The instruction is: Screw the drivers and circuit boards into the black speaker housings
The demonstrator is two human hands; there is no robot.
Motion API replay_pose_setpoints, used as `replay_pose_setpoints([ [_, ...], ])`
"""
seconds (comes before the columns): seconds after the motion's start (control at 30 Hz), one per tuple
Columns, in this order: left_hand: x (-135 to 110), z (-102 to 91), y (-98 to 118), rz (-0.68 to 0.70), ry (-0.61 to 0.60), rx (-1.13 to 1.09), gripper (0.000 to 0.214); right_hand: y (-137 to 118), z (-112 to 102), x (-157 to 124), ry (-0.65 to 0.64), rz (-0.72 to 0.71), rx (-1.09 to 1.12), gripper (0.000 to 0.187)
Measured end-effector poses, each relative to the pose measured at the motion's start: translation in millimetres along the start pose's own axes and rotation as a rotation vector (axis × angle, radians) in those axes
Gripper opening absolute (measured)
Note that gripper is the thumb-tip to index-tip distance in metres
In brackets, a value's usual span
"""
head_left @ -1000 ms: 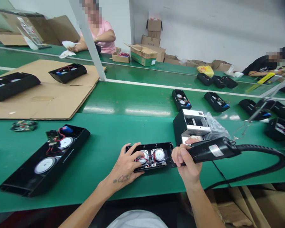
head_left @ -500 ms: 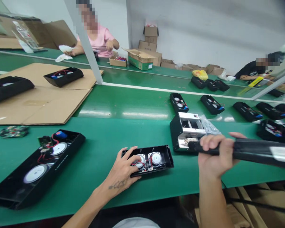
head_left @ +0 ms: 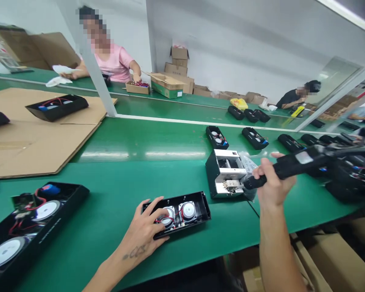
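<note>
At near centre on green worktop (head_left: pixel 124 178), one open-topped black speaker case (head_left: pixel 187 227) with two round speakers (head_left: pixel 188 211), left hand (head_left: pixel 144 229) spread across and clasping its left end, right hand (head_left: pixel 270 182) wrapped round black power screwdriver (head_left: pixel 295 162), aimed left toward silver-and-black machine (head_left: pixel 225 174).

The place is presenting as a factory assembly workshop; green benches (head_left: pixel 152 132) are running across the frame; black speaker housings (head_left: pixel 252 138) are lying in a row at centre right; a corded tool (head_left: pixel 292 163) is extending at right; one co-worker (head_left: pixel 118 65) is occupying a place at upper left, another co-worker (head_left: pixel 287 99) at upper right; cardboard boxes (head_left: pixel 177 69) are standing by the wall (head_left: pixel 225 52), upper centre.
</note>
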State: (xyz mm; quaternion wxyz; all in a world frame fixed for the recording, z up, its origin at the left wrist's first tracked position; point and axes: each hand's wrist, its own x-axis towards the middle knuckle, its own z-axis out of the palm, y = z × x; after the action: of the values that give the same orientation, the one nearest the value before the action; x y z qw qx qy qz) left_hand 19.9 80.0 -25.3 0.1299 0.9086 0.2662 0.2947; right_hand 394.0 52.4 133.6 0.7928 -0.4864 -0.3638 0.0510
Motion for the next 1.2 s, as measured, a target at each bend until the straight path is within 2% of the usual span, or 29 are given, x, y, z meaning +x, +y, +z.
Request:
replay_pose_setpoints([
  [0.07, 1, -1.5, 1, -0.002, -0.005, -0.007, 0.027, 11, -2, -6, -0.032, 0.057, -0.047, 0.046],
  [0.23, 1, -3.4, 3, -0.022, -0.032, 0.009, 0.024, 38, -6, -16, -0.095, 0.063, -0.12, 0.04],
  [0.37, 2, -4.4, 4, -0.017, -0.04, 0.037, 0.025, 30, -13, -31, -0.312, 0.195, -0.192, 0.036],
  [0.47, 3, -6.4, 6, -0.004, -0.05, 0.063, 0.024, 12, -17, -53, -0.438, 0.341, -0.11, 0.033],
  [0.57, 4, -8.7, 8, -0.011, -0.077, 0.069, 0.022, -9, -13, -78, -0.434, 0.397, 0.105, 0.028],
  [0.7, 4, -9.9, 10, -0.024, -0.107, 0.064, 0.022, -26, 5, -106, -0.408, 0.342, 0.326, 0.02],
  [0.9, 2, -8.7, 10, -0.018, -0.101, 0.075, 0.023, -14, 28, -132, -0.449, 0.349, 0.388, 0.018],
  [1.2, 2, -7.8, 9, -0.019, -0.107, 0.077, 0.023, -3, 33, -137, -0.471, 0.367, 0.375, 0.02],
])
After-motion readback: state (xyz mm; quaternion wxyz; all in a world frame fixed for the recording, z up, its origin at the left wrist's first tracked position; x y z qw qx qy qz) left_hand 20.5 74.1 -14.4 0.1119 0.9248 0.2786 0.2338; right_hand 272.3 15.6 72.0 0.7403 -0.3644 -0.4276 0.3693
